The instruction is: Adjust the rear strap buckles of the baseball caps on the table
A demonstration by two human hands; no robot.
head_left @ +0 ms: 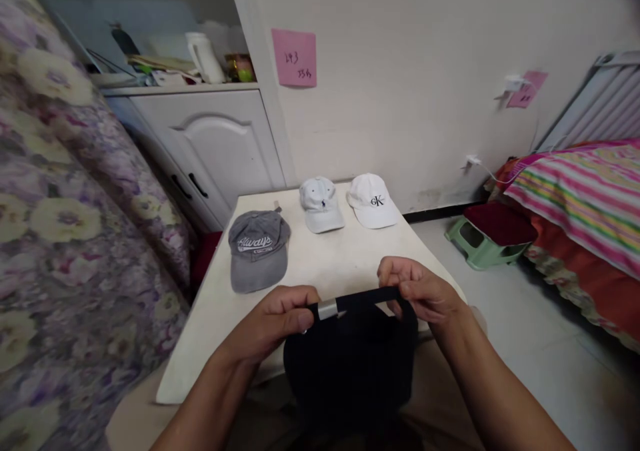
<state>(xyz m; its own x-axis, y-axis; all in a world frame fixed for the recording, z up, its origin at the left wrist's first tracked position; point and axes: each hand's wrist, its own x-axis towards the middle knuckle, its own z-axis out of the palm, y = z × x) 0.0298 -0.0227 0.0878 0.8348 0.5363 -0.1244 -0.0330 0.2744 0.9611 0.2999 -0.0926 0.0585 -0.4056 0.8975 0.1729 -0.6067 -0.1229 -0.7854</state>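
Observation:
A black baseball cap (350,364) hangs between my hands at the near edge of the table, its back strap uppermost. My left hand (280,317) pinches the strap beside its silver buckle (328,309). At the strap's other end, my right hand (420,287) has thumb and fingers closed on the cap's edge. On the table lie a grey cap with "Always" lettering (257,251), a pale blue cap with a small dark emblem (321,204) and a white cap with a black "CK" logo (373,201). The black cap's brim cannot be made out.
The white table (200,351) stands against the wall. A floral curtain (65,237) hangs at the left, before a white cabinet (210,144). To the right are a green stool (473,237) with a dark red top and a bed with a striped cover (585,184).

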